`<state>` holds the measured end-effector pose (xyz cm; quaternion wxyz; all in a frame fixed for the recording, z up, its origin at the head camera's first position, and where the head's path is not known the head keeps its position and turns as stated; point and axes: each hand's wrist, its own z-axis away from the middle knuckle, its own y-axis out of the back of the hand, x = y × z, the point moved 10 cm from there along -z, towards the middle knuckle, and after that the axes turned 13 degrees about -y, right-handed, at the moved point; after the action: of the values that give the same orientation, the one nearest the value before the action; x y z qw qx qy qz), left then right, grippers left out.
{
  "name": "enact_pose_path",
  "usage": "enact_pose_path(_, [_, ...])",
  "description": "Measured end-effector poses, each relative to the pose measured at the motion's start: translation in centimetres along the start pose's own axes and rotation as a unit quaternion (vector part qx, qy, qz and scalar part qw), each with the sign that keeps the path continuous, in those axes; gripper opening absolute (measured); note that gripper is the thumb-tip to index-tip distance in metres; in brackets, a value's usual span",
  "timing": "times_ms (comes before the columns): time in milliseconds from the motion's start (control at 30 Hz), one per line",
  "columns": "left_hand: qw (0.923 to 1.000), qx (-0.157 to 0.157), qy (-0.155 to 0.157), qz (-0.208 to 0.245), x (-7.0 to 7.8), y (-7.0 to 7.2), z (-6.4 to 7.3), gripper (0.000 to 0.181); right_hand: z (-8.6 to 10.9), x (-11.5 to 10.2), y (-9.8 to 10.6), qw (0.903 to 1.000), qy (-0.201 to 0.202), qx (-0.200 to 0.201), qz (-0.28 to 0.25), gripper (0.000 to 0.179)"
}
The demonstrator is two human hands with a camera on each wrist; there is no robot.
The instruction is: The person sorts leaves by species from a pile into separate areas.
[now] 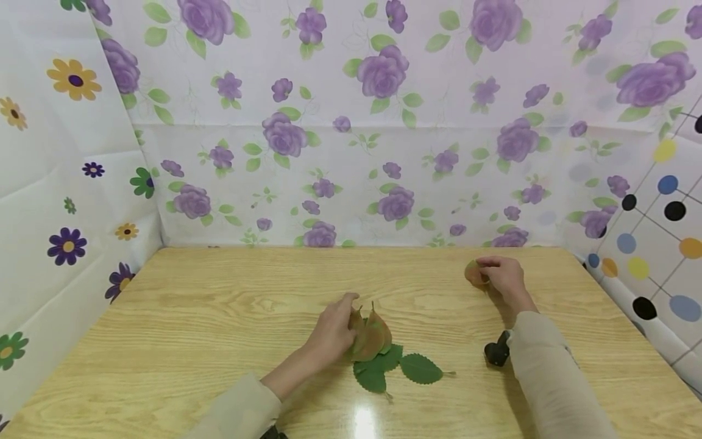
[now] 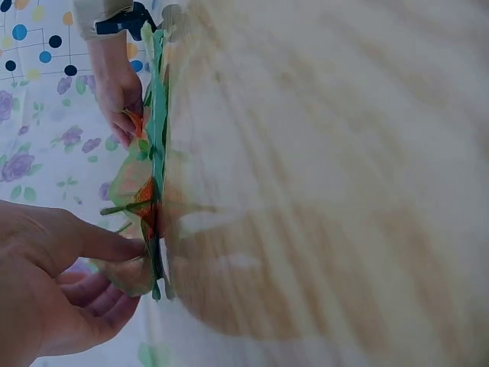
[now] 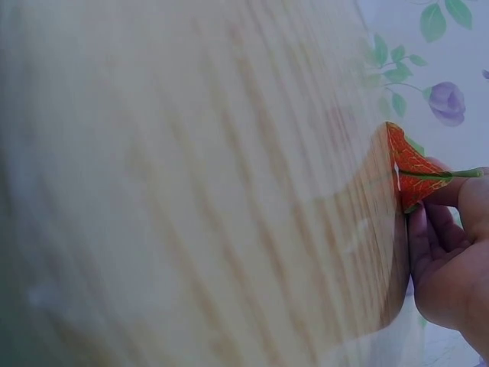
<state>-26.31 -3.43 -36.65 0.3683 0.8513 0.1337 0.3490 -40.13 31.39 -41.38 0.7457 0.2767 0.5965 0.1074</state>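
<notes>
In the head view my left hand is at the left edge of a small group of brownish-green leaves with thin stems. Its thumb and fingers pinch the edge of a leaf, as the left wrist view shows. Several dark green serrated leaves lie under and in front of that group. Farther right and back, my right hand pinches a single orange-brown leaf close to the tabletop. That leaf looks bright red-orange with yellow veins and a green stem in the right wrist view.
One green leaf lies to the right of the others. A black wrist device is on the right sleeve. The wooden table ends at a flowered cloth behind and patterned cloths at both sides.
</notes>
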Motion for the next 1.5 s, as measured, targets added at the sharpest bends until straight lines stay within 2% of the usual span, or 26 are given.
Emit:
enact_pose_path(100, [0.9999,0.007,-0.011,0.008,0.1,0.2,-0.1,0.043,0.0,0.1,-0.1,1.0000,0.000,-0.005,0.000,0.029])
enact_pose_path(267, [0.9995,0.011,0.003,0.029,-0.6,0.5,-0.1,0.026,0.0,0.2,-0.2,0.9999,-0.003,-0.010,0.002,0.031])
enact_pose_path(400, [0.9987,0.006,0.016,0.049,-1.5,0.7,-0.1,0.019,-0.1,0.3,-0.3,0.9999,-0.006,-0.012,0.003,0.031])
enact_pose_path(533, [0.9949,0.003,0.053,0.086,-2.3,1.3,-0.3,0.017,-0.1,0.3,-0.2,0.9999,-0.005,-0.010,0.004,0.030])
enact_pose_path(700, [0.9852,0.011,0.095,0.142,-2.7,2.1,-1.1,0.020,-0.1,0.2,-0.1,1.0000,-0.005,-0.005,0.004,0.030])
enact_pose_path(967, [0.9727,0.023,0.122,0.196,-2.7,2.0,-4.1,0.025,-0.2,0.1,-0.1,0.9999,0.000,-0.003,0.013,0.030])
enact_pose_path(1233, [0.9696,0.004,0.131,0.207,-1.8,0.2,-8.7,0.028,-0.1,0.4,-0.2,0.9999,-0.008,-0.013,0.001,0.031])
enact_pose_path(1500, [0.9600,-0.001,0.152,0.235,-2.0,-1.7,-11.7,0.022,0.0,0.3,-0.1,0.9997,-0.015,-0.008,-0.016,0.031])
